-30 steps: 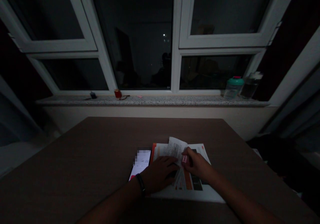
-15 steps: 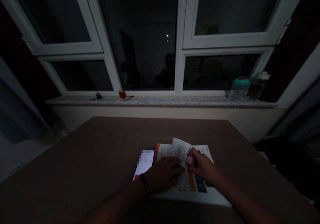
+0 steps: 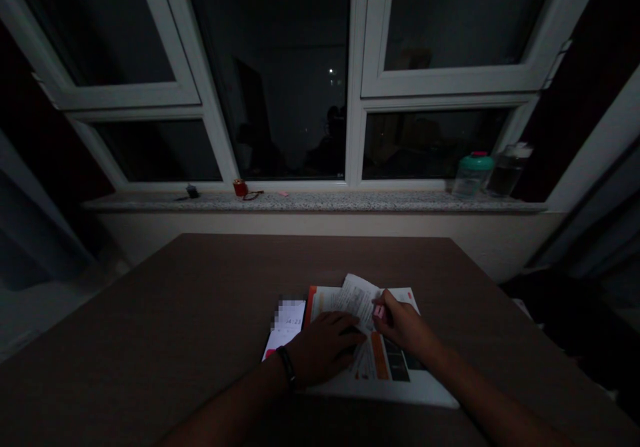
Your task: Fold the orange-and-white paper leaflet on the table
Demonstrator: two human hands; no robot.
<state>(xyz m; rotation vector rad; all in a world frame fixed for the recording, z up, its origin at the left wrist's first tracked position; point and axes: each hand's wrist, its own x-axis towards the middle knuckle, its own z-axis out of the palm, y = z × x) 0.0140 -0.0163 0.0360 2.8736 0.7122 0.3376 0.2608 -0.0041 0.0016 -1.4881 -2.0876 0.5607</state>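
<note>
My left hand lies flat, fingers spread, across a loose printed sheet and wears a dark wristband. Beneath the sheet is a booklet with orange and dark printed blocks. Fingers and thumb of my right hand pinch a small pink eraser against the sheet's right side. The sheet's upper corner curls up a little. Just left of the booklet, a lit phone shows running digits, its upper left blurred out.
The brown table reaches toward a speckled windowsill. On the sill stand a teal-lidded bottle, a clear bottle, a red jar and a small dark bottle. Dark items lie right of the table.
My right hand has shifted the eraser slightly and tilted it on the sheet. My left hand stays in place on the paper. The whole view has slid a little.
</note>
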